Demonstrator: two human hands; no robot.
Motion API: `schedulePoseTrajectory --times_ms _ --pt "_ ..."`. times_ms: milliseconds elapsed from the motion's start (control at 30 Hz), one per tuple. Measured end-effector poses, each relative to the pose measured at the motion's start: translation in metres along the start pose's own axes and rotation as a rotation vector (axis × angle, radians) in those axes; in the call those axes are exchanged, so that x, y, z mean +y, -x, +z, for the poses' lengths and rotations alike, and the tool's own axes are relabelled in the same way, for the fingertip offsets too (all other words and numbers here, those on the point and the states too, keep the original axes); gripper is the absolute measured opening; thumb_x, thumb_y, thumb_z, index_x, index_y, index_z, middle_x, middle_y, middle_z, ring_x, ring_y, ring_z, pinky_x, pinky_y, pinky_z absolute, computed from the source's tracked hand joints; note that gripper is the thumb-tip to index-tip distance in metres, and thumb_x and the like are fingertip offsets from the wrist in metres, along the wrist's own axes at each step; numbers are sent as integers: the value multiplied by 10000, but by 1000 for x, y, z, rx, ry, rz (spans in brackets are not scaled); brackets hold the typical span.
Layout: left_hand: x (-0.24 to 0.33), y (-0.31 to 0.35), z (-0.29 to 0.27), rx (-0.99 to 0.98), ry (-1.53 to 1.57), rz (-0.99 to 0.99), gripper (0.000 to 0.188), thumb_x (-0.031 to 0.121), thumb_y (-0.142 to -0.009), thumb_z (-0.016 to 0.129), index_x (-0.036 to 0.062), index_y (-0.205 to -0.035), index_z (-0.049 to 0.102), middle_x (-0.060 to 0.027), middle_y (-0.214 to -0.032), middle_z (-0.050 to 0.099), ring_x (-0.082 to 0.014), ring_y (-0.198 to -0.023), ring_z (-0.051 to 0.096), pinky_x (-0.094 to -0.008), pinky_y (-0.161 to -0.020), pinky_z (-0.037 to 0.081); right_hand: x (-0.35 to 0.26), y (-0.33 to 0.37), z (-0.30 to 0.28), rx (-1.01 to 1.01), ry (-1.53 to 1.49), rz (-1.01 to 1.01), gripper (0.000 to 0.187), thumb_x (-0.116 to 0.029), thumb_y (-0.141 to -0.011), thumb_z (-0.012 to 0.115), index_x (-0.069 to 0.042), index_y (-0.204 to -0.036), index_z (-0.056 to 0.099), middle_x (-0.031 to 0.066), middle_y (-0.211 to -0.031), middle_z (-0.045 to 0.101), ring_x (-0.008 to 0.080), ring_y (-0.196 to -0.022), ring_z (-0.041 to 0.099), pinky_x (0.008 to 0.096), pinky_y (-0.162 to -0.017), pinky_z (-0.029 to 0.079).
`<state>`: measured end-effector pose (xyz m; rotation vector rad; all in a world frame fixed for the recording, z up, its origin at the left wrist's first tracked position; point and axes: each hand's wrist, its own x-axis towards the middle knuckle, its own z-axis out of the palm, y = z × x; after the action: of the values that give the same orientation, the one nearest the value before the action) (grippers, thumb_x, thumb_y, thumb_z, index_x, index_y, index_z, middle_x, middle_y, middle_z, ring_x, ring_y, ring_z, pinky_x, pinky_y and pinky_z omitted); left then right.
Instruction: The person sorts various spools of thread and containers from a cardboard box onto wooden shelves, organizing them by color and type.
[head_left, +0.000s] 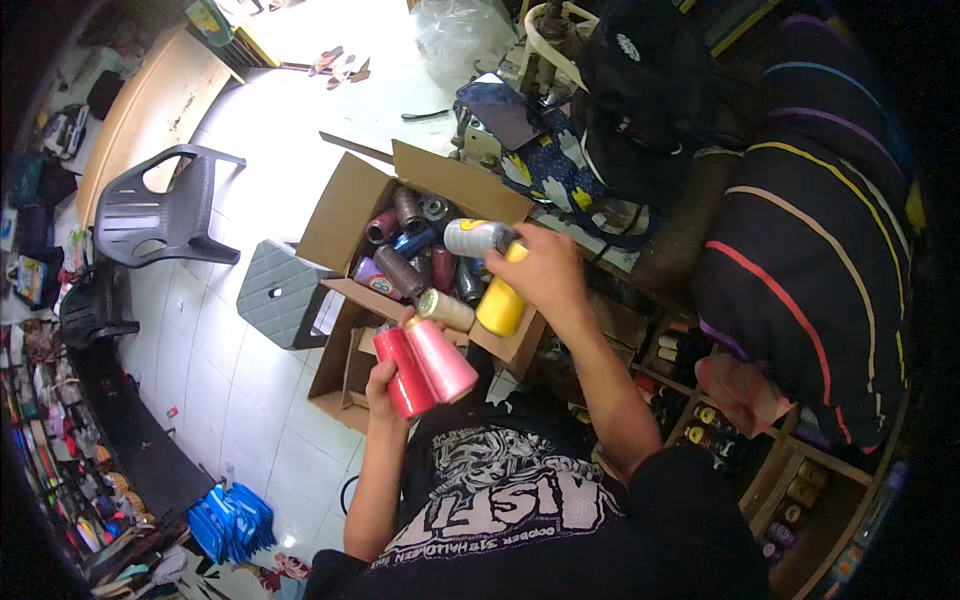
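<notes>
My left hand is closed round a red thread spool, with a pink thread cone pressed alongside it. A cream thread spool lies just beyond the pink cone; whether my fingers touch it I cannot tell. Over the right side of an open cardboard box, my right hand grips a yellow thread spool and a grey thread spool together. Brown, maroon, blue and lilac spools fill the box below, partly hidden by my hands.
A dark grey stool stands against the box's left side, and a plastic armchair is farther left. To the right are a phone on patterned cloth, a large black striped bundle and wooden compartments holding more spools.
</notes>
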<state>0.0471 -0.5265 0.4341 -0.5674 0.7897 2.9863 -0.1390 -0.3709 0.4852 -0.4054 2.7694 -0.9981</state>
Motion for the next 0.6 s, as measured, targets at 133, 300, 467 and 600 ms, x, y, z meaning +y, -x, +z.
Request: schedulePoseTrajectory --times_ms 133,300,467,600 --pt "-11 -24 34 -116 107 -23 851 439 -720 633 69 -1375 235 -204 -1279 415 -360 -1141 466 -497 -965 386 -14 72 -64 200 -237 -51 432 -182 -636 747 14 -998 616 164 -854 656 259 -803 655 313 -730 497" --pt "-54 -47 74 -124 126 -92 778 516 -776 557 35 -1331 300 -174 -1299 422 -312 -1197 425 -456 -1020 334 -22 142 -87 345 -92 -48 492 -189 -663 750 -11 -1084 568 171 -983 621 288 -830 639 347 -729 513" --pt "-97 -48 109 -398 182 -299 814 529 -770 560 15 -1336 281 -191 -1297 415 -336 -1184 427 -461 -1006 351 -4 187 -74 435 -45 76 492 -142 -642 763 -42 -1062 528 140 -972 601 301 -845 622 352 -720 508" --pt "-121 -40 126 -522 153 -441 819 513 -748 587 12 -1326 293 -196 -1315 396 -348 -1193 415 -471 -1005 351 8 219 -79 488 -55 173 522 -150 -646 761 -45 -1076 485 144 -981 575 313 -855 607 365 -724 501"
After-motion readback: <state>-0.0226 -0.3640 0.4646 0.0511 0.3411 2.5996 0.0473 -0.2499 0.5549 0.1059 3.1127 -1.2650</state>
